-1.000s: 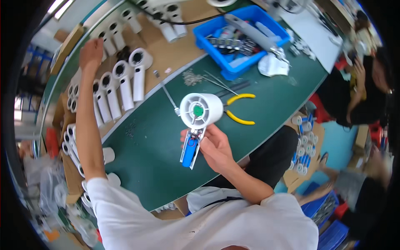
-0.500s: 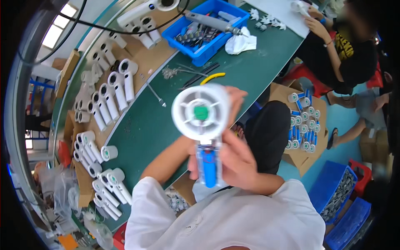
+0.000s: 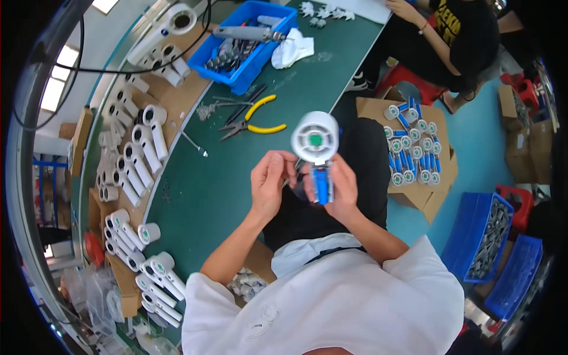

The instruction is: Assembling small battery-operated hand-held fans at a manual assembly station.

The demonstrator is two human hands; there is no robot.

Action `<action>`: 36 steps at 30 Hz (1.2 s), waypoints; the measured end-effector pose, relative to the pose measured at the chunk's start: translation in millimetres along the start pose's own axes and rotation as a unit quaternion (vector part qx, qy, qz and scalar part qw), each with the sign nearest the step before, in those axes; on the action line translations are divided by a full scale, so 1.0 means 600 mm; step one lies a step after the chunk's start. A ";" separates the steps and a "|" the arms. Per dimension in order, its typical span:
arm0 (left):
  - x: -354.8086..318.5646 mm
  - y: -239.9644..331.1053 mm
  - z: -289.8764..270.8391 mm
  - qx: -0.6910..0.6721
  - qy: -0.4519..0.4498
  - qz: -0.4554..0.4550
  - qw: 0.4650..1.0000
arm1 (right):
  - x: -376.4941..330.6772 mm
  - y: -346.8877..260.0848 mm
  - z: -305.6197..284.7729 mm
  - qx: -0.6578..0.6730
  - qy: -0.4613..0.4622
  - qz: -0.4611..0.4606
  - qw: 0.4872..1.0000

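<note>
In my right hand (image 3: 344, 188) is a partly assembled handheld fan (image 3: 303, 142), gripped by its handle. Its round white head has spokes and a green centre, and a blue cylinder (image 3: 320, 188) shows in the open handle below. The fan is slightly blurred. My left hand (image 3: 269, 184) is beside it on the left, fingers curled and thumb pressed toward them; what they pinch, if anything, is too small to make out. Beyond my hands, yellow-handled pliers (image 3: 255, 118) lie spread on the green table (image 3: 210, 183).
White fan housings (image 3: 155, 145) line the table's left side. A blue bin (image 3: 251, 74) of tools and parts stands at the back. On my right, a cardboard box (image 3: 373, 109) bears several fan assemblies, near blue crates (image 3: 476, 236). A co-worker (image 3: 435, 44) sits at the far right.
The fan has moved away from me and to the right, in my right hand. My left hand has come out from behind it to its left side. The pliers now show fully.
</note>
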State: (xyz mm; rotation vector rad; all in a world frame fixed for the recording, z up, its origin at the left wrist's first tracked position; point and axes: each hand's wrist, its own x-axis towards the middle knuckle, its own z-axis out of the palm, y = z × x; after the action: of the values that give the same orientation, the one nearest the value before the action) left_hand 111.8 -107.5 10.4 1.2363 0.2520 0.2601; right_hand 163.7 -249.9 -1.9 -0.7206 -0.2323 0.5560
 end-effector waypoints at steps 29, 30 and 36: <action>-0.122 -0.068 0.046 0.628 0.247 0.193 0.713 | -0.055 0.084 -0.242 0.061 -0.067 0.151 0.984; -0.114 -0.072 0.040 0.613 0.245 0.210 0.721 | -0.054 0.085 -0.258 0.059 -0.072 0.152 0.984; -0.145 -0.104 0.106 0.412 0.343 0.205 0.819 | -0.061 0.088 -0.298 0.148 -0.133 0.260 0.945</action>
State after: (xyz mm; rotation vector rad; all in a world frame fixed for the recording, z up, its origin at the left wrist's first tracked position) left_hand 54.2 -212.3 -25.0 2.0291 0.7832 1.0677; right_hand 181.0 -337.7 -169.8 -0.4048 -0.2016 1.1702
